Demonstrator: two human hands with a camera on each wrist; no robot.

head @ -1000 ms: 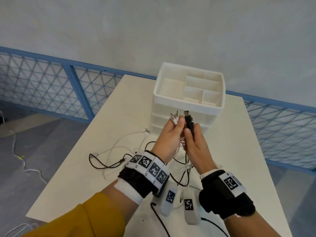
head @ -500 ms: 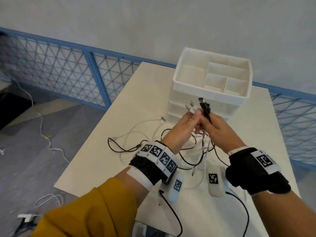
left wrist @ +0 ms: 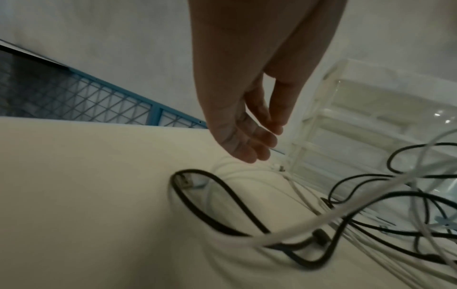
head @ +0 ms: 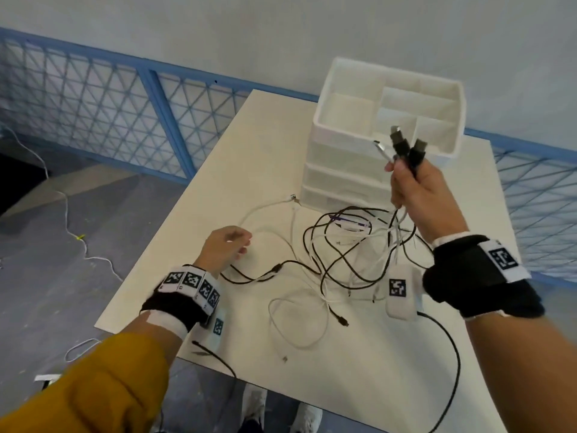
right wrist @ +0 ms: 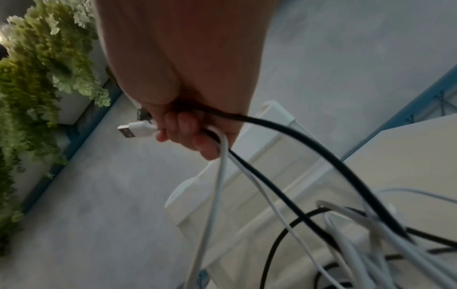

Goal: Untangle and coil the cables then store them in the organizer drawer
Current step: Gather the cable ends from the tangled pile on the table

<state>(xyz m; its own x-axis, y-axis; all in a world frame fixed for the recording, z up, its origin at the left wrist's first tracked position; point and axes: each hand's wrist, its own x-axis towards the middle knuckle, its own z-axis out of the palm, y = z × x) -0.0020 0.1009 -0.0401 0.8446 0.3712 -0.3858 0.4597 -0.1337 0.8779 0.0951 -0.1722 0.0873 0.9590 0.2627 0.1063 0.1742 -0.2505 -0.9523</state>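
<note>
My right hand (head: 406, 179) is raised in front of the white organizer (head: 324, 120) and grips a bundle of cable ends. Two black USB plugs (head: 401, 143) and a white plug (head: 382, 151) stick up out of the fist. In the right wrist view its fingers (right wrist: 188, 135) curl round the black and white cables (right wrist: 296, 135). The cables hang down into a tangle (head: 343, 245) on the table. My left hand (head: 231, 245) hovers low at the tangle's left, with relaxed fingers (left wrist: 249, 140) holding nothing above a black cable loop (left wrist: 222, 191).
The organizer's drawers (head: 340, 179) are closed and its top tray is empty. The table's left edge (head: 150, 260) and near edge drop to the floor, where a white cable (head: 67, 214) lies. A blue mesh fence (head: 93, 98) runs behind. Shoes (head: 254, 407) show below the table.
My left hand has let go of the plug ends and dropped down and left to the table. The right hand keeps all the ends and has lifted to the right.
</note>
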